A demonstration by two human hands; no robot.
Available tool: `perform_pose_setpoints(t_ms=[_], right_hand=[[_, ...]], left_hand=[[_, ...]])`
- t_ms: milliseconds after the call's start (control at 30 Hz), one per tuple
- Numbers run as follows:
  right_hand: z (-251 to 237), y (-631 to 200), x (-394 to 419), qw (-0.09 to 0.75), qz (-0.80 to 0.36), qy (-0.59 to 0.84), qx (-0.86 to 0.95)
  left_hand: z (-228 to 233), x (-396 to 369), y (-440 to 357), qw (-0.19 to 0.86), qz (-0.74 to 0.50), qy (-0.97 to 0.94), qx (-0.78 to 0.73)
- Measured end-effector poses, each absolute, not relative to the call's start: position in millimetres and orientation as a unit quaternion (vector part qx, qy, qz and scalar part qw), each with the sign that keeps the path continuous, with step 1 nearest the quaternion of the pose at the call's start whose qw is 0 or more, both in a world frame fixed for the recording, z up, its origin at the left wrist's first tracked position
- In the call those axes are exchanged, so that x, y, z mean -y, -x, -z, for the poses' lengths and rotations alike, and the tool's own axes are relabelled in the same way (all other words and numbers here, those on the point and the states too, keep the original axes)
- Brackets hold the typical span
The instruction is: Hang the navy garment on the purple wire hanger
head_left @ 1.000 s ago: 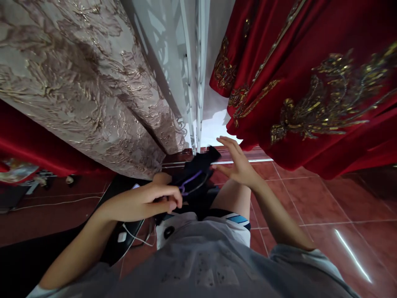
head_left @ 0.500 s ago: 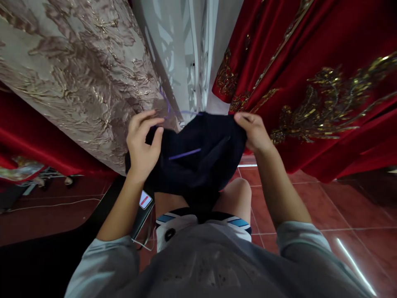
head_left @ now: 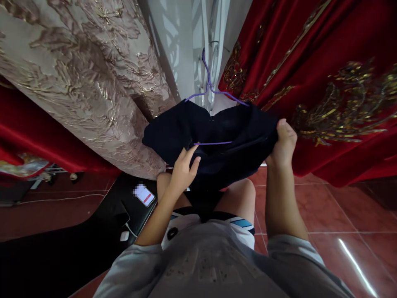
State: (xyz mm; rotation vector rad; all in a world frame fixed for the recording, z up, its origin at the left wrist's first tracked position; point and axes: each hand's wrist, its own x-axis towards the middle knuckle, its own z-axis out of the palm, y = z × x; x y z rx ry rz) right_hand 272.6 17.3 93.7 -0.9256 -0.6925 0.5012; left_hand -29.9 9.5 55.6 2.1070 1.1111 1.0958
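Observation:
A dark navy shirt (head_left: 235, 153) hangs in front of me on a purple wire hanger (head_left: 209, 85). The hook and upper arms of the hanger rise above the neckline, and its lower bar shows through the neck opening. My right hand (head_left: 283, 140) grips the shirt at its right shoulder end, thumb on top. My left hand (head_left: 185, 169) touches the front of the shirt by the left end of that bar, fingers stretched and thumb apart; some fingertips are hard to make out against the dark cloth.
Patterned beige cloth (head_left: 108, 82) hangs at left, red embroidered cloth (head_left: 310, 82) at right. White metal bars (head_left: 214, 37) stand between them. On a black padded seat (head_left: 87, 240) lie a lit phone (head_left: 145, 195), a white case (head_left: 124, 236) and a cable. Red tiles (head_left: 325, 207) cover the floor.
The shirt has spread wider and the hanger now stands upright in its neckline. My right hand has moved to the right with the cloth; my left hand has come down and inward onto the shirt front.

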Motion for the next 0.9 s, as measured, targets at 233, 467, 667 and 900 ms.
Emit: perform_pose_setpoints(t_ms=[233,467,667,900], right_hand=[[-63.5,-236.4,-2.1,0.759,0.098,0.589,0.261],[17.7,-141.6,34.1,0.474,-0.458,0.569,0.491],[19.3,-142.1,22.3,0.479,-0.493,0.561,0.461],[19.8,-155.7,31.5,0.475,-0.495,0.555,0.471]], left_hand=[[-26.8,16.3,11.3,0.377,-0.554,-0.582,-0.461],[-44.1,31.0,-8.2,0.456,-0.540,-0.561,-0.432],[-33.2,33.2,-17.9,0.488,-0.571,-0.514,-0.416],[22.5,11.0,-9.6,0.525,-0.502,-0.549,-0.414]])
